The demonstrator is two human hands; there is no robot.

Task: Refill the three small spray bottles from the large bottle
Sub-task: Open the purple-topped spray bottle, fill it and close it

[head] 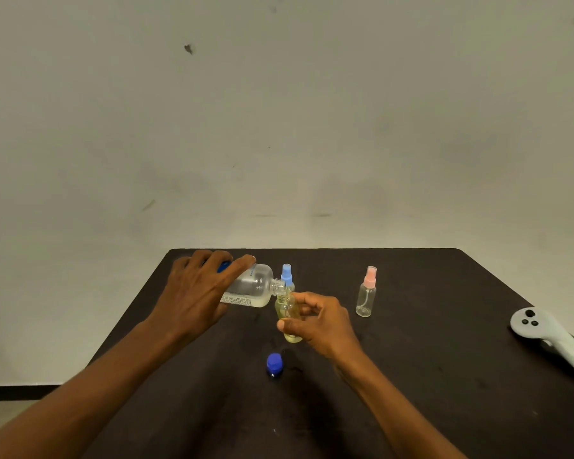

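Pale, scuffed wall (312, 111) fills the upper two thirds of the frame, and a dark table (411, 376) spreads across the lower part.

Left of centre, your left hand (196, 293) wraps from above around the body of the large bottle (252, 288), fingers curled over it. You hold it tipped almost level, with its open mouth pointing toward the right of the frame. Pale liquid pools along its lower side. A blue patch shows between your fingers, and what it is cannot be told.

At centre, your right hand (318, 319) grasps the small open bottle (287, 309), thumb in front and fingers curled behind. This bottle is lifted slightly and leans a little. Its neck sits just under the large bottle's mouth, and yellowish liquid fills much of it.

Just behind those two, a blue-topped spray bottle (287, 276) stands upright, mostly hidden apart from its spray head. Right of centre and well apart from your hands, a pink-topped spray bottle (367, 293) stands upright, clear and seemingly without liquid.

Below your right hand, a blue cap (275, 364) sits on the table. At the right edge of the frame a pale grey controller (550, 339) lies on the table.
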